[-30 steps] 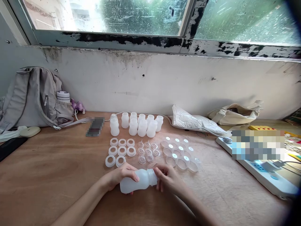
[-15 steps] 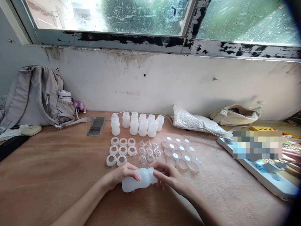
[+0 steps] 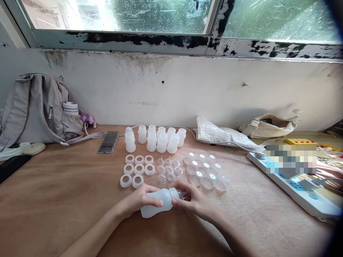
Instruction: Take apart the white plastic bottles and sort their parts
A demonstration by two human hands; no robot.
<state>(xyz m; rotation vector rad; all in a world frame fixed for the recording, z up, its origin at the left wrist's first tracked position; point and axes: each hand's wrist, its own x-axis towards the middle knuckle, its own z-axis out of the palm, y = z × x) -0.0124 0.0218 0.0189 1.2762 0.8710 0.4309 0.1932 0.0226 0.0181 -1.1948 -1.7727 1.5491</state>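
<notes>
Low over the table's front part, my left hand (image 3: 136, 200) wraps the body of a frosted baby bottle (image 3: 158, 202), which lies tilted with its neck to the right. My right hand (image 3: 195, 200) grips the white collar ring (image 3: 174, 193) at the neck, thumb in front and fingers behind. A clear teat (image 3: 182, 195) pokes out of the ring towards the right palm. Just beyond my hands lie rows of loose collar rings (image 3: 139, 169), clear teats (image 3: 169, 170) and transparent domed caps (image 3: 207, 182).
Several frosted bottles (image 3: 162, 143) stand upright at the back; the leftmost one (image 3: 130, 142) has a clear top. A phone (image 3: 108, 142) and grey backpack (image 3: 37, 107) are at left. To the right are a white packet (image 3: 225, 137), a beige bag (image 3: 268, 126) and a power strip (image 3: 308, 205).
My right fingers have shifted around the collar ring, so the clear teat now shows. The bottle has moved slightly right in the picture, and the view has tilted a little.
</notes>
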